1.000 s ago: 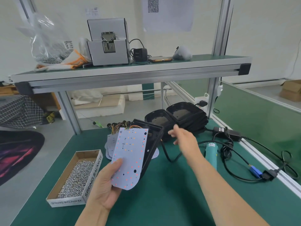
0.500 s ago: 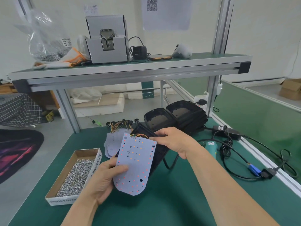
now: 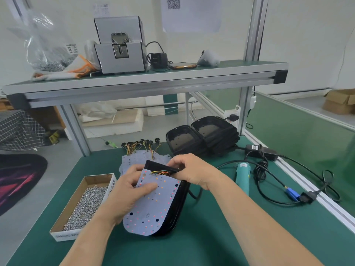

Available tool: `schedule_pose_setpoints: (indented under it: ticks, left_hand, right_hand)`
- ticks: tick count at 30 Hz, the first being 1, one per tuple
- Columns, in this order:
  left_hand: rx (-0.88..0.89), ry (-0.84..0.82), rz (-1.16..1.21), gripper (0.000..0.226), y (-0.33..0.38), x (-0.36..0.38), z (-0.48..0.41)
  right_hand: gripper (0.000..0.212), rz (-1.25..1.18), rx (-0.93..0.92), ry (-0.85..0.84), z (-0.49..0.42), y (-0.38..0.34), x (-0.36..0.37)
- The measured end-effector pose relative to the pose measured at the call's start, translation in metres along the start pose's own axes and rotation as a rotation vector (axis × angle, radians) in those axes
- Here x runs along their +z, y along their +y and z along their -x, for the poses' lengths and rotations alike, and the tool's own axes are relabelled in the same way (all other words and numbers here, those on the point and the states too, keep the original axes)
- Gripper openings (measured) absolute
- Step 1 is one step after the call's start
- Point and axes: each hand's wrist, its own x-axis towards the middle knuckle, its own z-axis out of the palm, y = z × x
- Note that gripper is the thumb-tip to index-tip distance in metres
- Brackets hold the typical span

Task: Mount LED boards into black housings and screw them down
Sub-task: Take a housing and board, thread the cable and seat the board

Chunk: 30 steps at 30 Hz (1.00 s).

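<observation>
A white LED board [image 3: 153, 206] with coloured dots lies tilted against the front of a black housing [image 3: 178, 204] held above the green table. My left hand [image 3: 126, 192] grips the board and housing from the left, thumb across the board's face. At the housing's top edge my right hand [image 3: 190, 169] pinches the coloured wires [image 3: 161, 172]. Several more LED boards [image 3: 142, 156] with wired leads lie behind. Stacks of empty black housings [image 3: 201, 137] stand at the back.
A cardboard box of screws [image 3: 86, 202] sits at the left. A teal electric screwdriver [image 3: 243, 175] with black cables [image 3: 272, 189] and a power adapter [image 3: 263, 150] lies at the right. An upper shelf [image 3: 146, 81] carries a grey screw feeder [image 3: 120, 47].
My right hand came back from the rear to the housing's top and took hold at the wires. Board and housing dropped lower, and my left thumb slid onto the board's face.
</observation>
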Motion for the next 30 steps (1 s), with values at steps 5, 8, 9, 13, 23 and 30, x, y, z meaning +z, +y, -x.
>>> schedule_pose_setpoints:
  ticks: [5,8,9,13,23,30]
  left_hand:
    - [0.058,-0.073,-0.006,0.023,0.001,0.008,0.003]
    - [0.11,-0.086,-0.022,0.023,0.003,0.013,0.002]
    - [0.125,-0.089,-0.029,0.022,0.004,0.014,0.001]
    - [0.145,-0.117,-0.057,0.023,0.008,0.019,0.0]
    - [0.063,-0.157,0.033,0.025,0.007,0.009,-0.006]
    - [-0.032,-0.204,0.24,0.043,0.004,0.006,-0.007]
  right_hand:
    - [0.014,0.238,-0.092,-0.016,0.004,-0.009,-0.004]
    - [0.013,0.438,-0.18,0.068,0.005,-0.013,-0.003]
    - [0.014,0.478,-0.195,0.091,0.005,-0.013,-0.001]
    - [0.029,0.499,-0.196,0.152,0.009,-0.009,-0.002]
    - [0.029,0.305,-0.198,-0.091,0.02,-0.002,-0.024]
    - [0.017,0.412,-0.445,0.14,0.022,0.003,-0.011]
